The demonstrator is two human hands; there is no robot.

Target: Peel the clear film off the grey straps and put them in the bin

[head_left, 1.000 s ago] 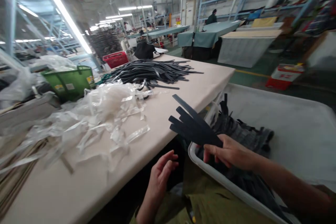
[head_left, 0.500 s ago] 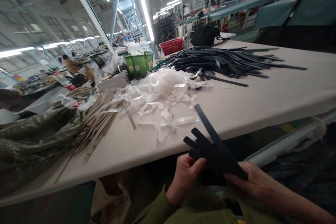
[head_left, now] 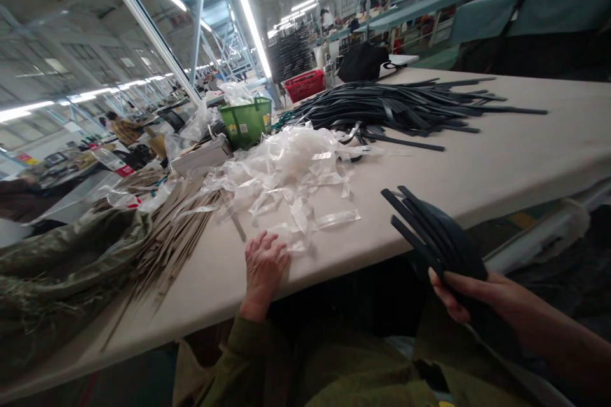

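My right hand (head_left: 470,299) is closed around a small bundle of dark flat straps (head_left: 443,232), held at the table's front edge with their ends fanned toward the upper left. My left hand (head_left: 266,264) lies palm down near that edge, fingers stretched forward and slightly apart. Its fingertips reach the near fringe of a heap of clear plastic strips (head_left: 296,159). Whether they touch a strip, I cannot tell. Farther back lies a big pile of similar dark straps (head_left: 396,105).
Brown thin strips (head_left: 179,222) lie left, beside an olive sack (head_left: 71,248). A green bag (head_left: 245,122), a red basket (head_left: 304,84) and a black bag (head_left: 363,62) stand at the back. The beige table (head_left: 506,152) extends right. A person (head_left: 123,129) sits far left.
My left hand has let go of the straps and moved left onto the table by the plastic strips. My right hand has shifted right, keeping the straps and turning them.
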